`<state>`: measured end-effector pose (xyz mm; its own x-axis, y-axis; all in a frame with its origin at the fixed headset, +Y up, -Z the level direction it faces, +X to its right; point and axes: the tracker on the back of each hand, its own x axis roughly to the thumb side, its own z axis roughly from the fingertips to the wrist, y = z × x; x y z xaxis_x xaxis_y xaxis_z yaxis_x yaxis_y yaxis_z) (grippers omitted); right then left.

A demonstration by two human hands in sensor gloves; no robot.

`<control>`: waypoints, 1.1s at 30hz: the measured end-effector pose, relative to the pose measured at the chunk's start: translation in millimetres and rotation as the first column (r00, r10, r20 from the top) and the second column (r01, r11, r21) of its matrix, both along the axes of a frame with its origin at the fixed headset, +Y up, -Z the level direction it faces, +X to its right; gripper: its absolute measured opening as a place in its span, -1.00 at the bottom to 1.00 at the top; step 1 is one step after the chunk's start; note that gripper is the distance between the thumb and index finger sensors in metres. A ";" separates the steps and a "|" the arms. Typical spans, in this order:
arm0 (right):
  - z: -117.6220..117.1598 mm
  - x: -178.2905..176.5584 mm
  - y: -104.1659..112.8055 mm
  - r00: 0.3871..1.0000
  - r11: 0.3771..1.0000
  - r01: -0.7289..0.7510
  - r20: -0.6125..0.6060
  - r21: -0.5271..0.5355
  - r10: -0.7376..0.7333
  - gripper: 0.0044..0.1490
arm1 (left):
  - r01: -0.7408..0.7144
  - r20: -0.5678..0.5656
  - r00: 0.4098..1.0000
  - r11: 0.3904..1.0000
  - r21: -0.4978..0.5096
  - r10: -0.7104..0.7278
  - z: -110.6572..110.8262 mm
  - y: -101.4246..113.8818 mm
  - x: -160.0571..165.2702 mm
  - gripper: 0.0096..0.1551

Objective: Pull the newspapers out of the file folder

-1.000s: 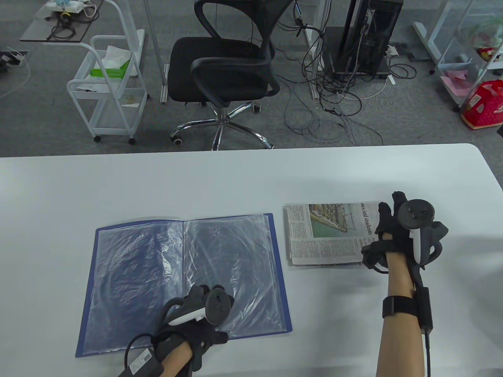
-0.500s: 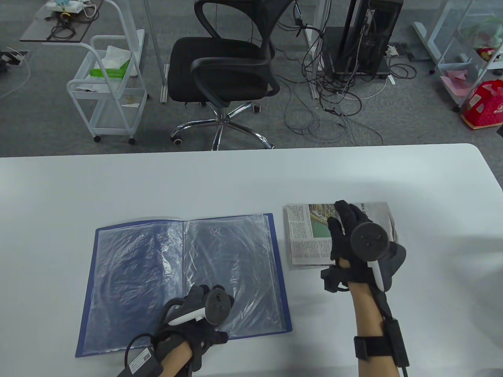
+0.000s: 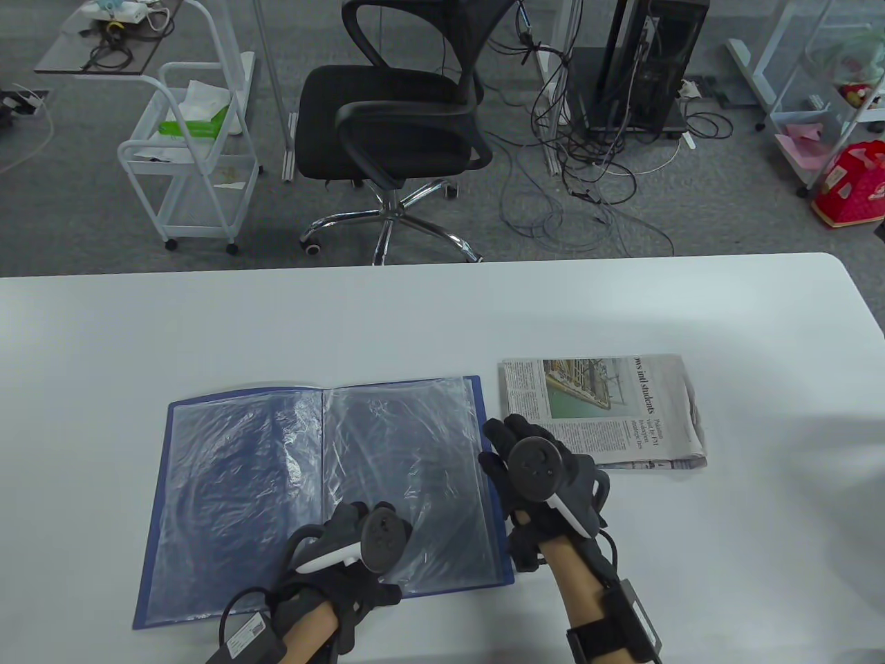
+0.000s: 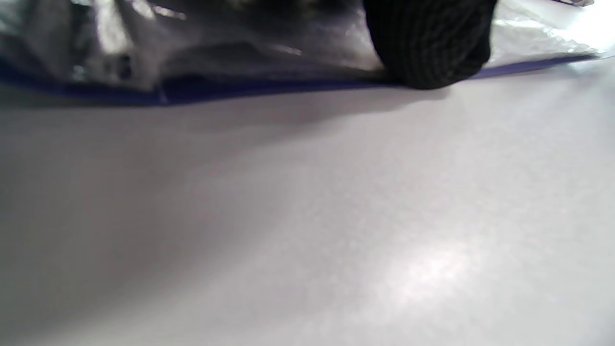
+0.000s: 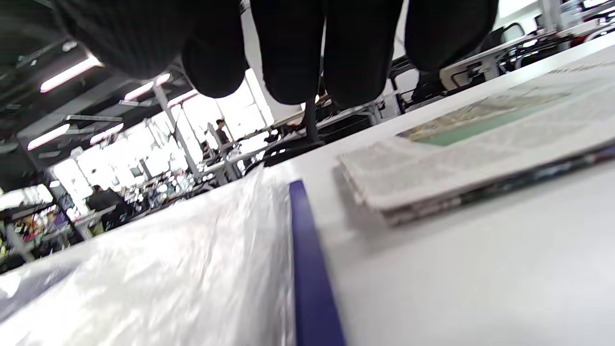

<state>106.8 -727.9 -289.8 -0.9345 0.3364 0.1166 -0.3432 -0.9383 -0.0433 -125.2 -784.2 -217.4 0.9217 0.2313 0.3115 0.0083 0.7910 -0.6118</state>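
Observation:
A blue file folder (image 3: 235,477) lies open on the white table, its clear plastic sleeves (image 3: 401,443) showing. A folded stack of newspapers (image 3: 608,408) lies just to its right, outside the folder; it also shows in the right wrist view (image 5: 461,158). My left hand (image 3: 352,546) rests on the right page near the folder's front edge, one fingertip (image 4: 427,53) touching the sleeve. My right hand (image 3: 525,477) hovers over the gap between the folder's right edge (image 5: 312,278) and the newspapers, fingers (image 5: 288,53) hanging loose and holding nothing.
A black office chair (image 3: 394,124), a white wheeled cart (image 3: 187,152), a computer tower with tangled cables (image 3: 622,111) stand on the floor beyond the table's far edge. A red bag (image 3: 854,183) lies at the far right.
My right hand let go of the newspapers' right end and moved left and toward me to the folder's right edge. The newspapers and left hand stayed put.

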 end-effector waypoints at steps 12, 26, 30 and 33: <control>3.9 -25.5 -34.9 0.958 0.949 -0.269 -0.148 -0.164 0.246 -0.32 | -0.080 -0.014 0.997 0.995 0.062 0.081 -1.9 10.4 -5.7 -0.06; 5.7 -32.4 -39.3 0.924 0.917 -0.369 -0.166 -0.153 0.344 -0.29 | -0.220 -0.480 0.785 0.901 0.374 0.391 -19.0 60.0 -131.0 -0.14; 5.7 -32.2 -39.7 0.925 0.918 -0.366 -0.166 -0.154 0.341 -0.29 | -0.164 -0.604 0.715 0.925 0.344 0.351 -22.8 46.4 -166.9 -0.14; 5.6 -32.1 -39.8 0.926 0.918 -0.364 -0.165 -0.156 0.339 -0.29 | -0.116 -0.708 0.641 0.949 0.292 0.296 -23.2 33.5 -191.2 -0.13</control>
